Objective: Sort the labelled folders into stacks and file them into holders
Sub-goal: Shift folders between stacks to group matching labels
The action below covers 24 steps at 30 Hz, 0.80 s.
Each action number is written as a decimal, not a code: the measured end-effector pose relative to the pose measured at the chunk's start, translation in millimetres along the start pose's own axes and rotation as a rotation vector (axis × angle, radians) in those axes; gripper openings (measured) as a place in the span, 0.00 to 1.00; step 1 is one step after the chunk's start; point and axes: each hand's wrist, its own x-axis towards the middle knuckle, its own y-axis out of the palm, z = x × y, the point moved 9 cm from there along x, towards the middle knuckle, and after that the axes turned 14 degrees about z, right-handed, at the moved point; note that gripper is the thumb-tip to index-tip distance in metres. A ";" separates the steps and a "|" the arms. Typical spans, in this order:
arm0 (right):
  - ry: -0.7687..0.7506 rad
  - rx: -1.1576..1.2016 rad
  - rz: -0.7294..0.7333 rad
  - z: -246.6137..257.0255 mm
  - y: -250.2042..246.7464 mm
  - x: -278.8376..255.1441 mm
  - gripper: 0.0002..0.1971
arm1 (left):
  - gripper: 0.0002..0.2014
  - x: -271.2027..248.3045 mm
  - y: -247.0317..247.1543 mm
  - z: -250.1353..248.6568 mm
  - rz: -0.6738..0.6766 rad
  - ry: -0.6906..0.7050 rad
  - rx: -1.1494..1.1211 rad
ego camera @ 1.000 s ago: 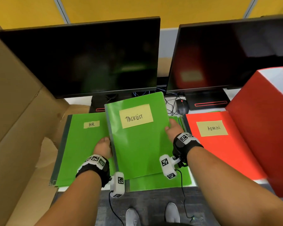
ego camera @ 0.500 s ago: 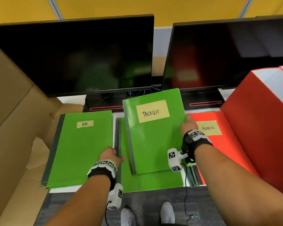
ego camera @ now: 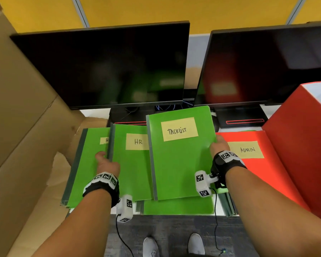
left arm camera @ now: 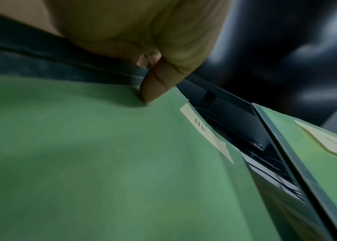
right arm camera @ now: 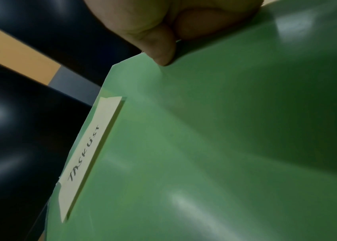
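Monitors (ego camera: 104, 65) behind, red holder (ego camera: 302, 145) right block reach.

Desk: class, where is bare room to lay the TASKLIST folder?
Only slivers: white desk behind the HR stack, under the left monitor; a strip between the middle green folder and ADMIN folder. Elsewhere folders crowd it.

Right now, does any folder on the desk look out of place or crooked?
Nothing looks damaged. Two folders are off their stacks because hands hold them: the left hand grips an HR folder overlapping the HR stack, and the right hand holds the Tasklist folder.
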 end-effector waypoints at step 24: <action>0.069 -0.054 -0.034 1.4 46.9 -4.3 0.31 | 0.31 49.9 -69.8 47.8 0.107 -0.145 0.503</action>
